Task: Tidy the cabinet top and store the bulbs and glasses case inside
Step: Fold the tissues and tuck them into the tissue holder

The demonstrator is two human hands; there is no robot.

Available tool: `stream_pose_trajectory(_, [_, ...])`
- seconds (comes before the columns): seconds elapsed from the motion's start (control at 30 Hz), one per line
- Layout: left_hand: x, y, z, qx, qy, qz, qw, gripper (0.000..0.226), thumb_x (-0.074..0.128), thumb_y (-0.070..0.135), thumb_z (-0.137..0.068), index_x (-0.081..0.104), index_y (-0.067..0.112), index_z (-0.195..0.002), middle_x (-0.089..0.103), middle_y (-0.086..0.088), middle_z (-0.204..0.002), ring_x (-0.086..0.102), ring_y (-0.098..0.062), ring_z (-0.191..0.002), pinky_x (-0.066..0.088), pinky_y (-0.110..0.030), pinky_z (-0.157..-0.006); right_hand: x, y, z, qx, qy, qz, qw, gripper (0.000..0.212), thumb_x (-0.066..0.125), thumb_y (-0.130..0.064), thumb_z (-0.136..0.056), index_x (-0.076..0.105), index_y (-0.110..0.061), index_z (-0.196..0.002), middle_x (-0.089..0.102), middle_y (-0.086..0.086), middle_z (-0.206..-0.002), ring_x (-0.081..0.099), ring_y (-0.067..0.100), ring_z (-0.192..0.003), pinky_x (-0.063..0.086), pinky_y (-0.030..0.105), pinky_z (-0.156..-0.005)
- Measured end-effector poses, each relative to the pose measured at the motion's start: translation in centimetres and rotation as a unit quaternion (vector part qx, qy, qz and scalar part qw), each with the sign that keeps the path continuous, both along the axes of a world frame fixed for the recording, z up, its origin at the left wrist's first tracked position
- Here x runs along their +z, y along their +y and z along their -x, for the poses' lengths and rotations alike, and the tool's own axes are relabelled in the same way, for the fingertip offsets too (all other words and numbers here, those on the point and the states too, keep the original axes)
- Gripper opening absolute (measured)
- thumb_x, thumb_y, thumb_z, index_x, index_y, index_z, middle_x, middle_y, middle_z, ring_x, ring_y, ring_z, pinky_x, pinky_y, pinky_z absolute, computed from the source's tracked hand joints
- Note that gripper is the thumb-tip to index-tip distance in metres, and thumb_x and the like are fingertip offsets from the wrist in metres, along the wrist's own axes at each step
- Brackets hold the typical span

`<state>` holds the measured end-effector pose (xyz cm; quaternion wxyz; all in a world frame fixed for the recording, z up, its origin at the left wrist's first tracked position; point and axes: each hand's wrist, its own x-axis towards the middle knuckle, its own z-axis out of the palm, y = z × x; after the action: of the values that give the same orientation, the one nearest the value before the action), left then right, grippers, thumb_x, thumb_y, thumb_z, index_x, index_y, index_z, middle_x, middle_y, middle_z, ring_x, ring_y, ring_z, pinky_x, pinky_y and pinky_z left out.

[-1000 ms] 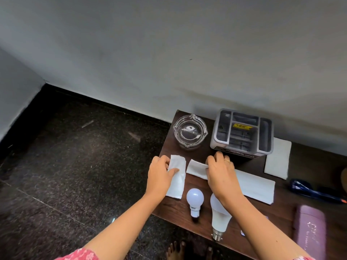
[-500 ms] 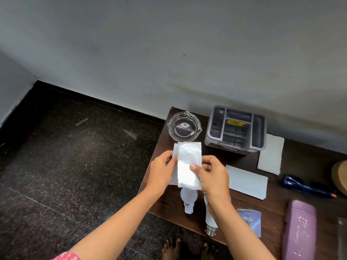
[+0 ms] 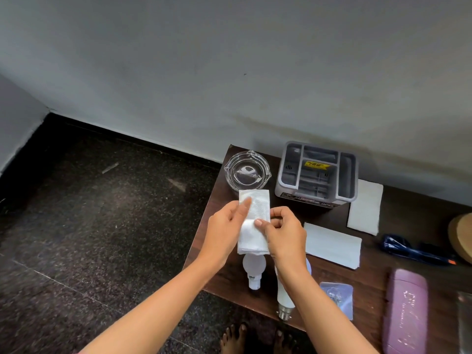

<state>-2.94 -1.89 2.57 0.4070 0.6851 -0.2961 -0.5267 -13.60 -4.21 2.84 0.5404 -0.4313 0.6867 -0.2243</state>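
Glossy glass ashtray (image 3: 247, 171), matt wooden cabinet top (image 3: 398, 226)

ashtray (image 3: 247, 172) left of organizer (image 3: 316, 175), bulbs (image 3: 254, 270) in front.

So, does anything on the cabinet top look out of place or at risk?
Yes. The larger bulb lies on its side with its metal base past the front edge of the cabinet top, so it might roll off.

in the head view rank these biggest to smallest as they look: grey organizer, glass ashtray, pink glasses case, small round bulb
1. grey organizer
2. pink glasses case, though it lies nearer the camera and is cut off at the frame edge
3. glass ashtray
4. small round bulb, partly hidden by the tissues
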Motion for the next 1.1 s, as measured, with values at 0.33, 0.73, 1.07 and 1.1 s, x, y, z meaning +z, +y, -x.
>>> stream_pose_trajectory(0.33, [0.7,-1.5,1.2,-0.024,0.021,0.079,0.996,0.017,0.059,0.009,-0.086,0.065,0.024,-0.093,0.071,-0.005,-0.094,0.067,-0.016,-0.091,0.055,-0.033,-0.079,1.7,0.1,2.2,0.059,0.073,0.112,0.989,0.035,0.062,-0.019,-0.083,0.051,-0.021,-0.116,0.058,-0.005,-0.110,0.057,0.021,-0.094,0.050,0.034,-0.078])
stream_pose_trajectory(0.73, [3.2,-8.1,3.1,-0.168,-0.224,0.178,0.943,0.014,0.065,0.009,-0.081,0.068,0.013,-0.094,0.065,0.004,-0.083,0.056,0.002,-0.074,0.042,-0.009,-0.067,4.0,-5.7,6.7,-0.004,0.058,0.214,0.975,0.015,0.059,-0.005,-0.084,0.067,-0.017,-0.090,0.062,-0.007,-0.077,0.058,0.002,-0.074,0.046,0.006,-0.065])
stream_pose_trajectory(1.07, [3.2,-14.0,5.3,-0.114,-0.244,0.236,0.934,0.020,0.062,0.001,-0.081,0.069,0.007,-0.099,0.072,-0.004,-0.092,0.059,0.000,-0.081,0.045,-0.006,-0.072,3.6,-12.2,8.6,0.021,0.119,0.271,0.955,0.020,0.055,0.000,-0.085,0.068,-0.006,-0.098,0.059,-0.002,-0.088,0.053,0.011,-0.085,0.031,-0.008,-0.062])
stream_pose_trajectory(1.1, [3.0,-14.2,5.3,-0.117,-0.247,0.237,0.933,0.020,0.063,0.003,-0.081,0.069,0.008,-0.100,0.073,-0.005,-0.094,0.060,-0.001,-0.082,0.045,-0.006,-0.073,3.4,-12.6,8.7,0.031,0.122,0.270,0.955,0.019,0.056,-0.001,-0.085,0.068,-0.006,-0.099,0.058,-0.002,-0.090,0.052,0.011,-0.086,0.030,-0.009,-0.063])
